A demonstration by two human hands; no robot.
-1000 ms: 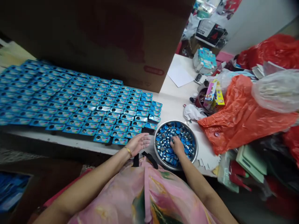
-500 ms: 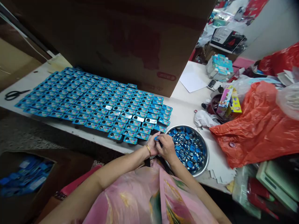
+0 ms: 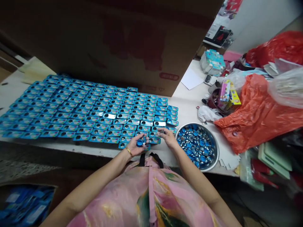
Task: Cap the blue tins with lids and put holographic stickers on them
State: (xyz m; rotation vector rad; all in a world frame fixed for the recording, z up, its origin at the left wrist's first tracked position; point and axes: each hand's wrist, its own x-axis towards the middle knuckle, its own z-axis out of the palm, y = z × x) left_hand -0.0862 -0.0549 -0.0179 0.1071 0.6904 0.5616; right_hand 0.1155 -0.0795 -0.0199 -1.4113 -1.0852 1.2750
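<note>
Rows of blue rectangular packages (image 3: 81, 115) with round dark openings cover the table's left and middle. My left hand (image 3: 136, 145), palm up at their front edge, holds several small blue and silver caps (image 3: 140, 142). To its right, my right hand (image 3: 167, 137) pinches one small round cap (image 3: 162, 132) above the packages at the right end of the rows. Beside that hand stands a round metal bowl (image 3: 216, 151) with many blue and silver caps inside. A few packages at the right end have blue discs in their openings.
A large cardboard box (image 3: 106, 41) stands behind the packages. On the right are an orange plastic bag (image 3: 251, 110), a white crumpled tissue (image 3: 208, 114), small boxes and a white paper sheet (image 3: 191, 78). An open carton (image 3: 55, 192) with blue packages sits lower left.
My hands were together beside the bowl. They have come apart, the left moving left with caps in its palm, the right holding one cap over the packages. The view has shifted.
</note>
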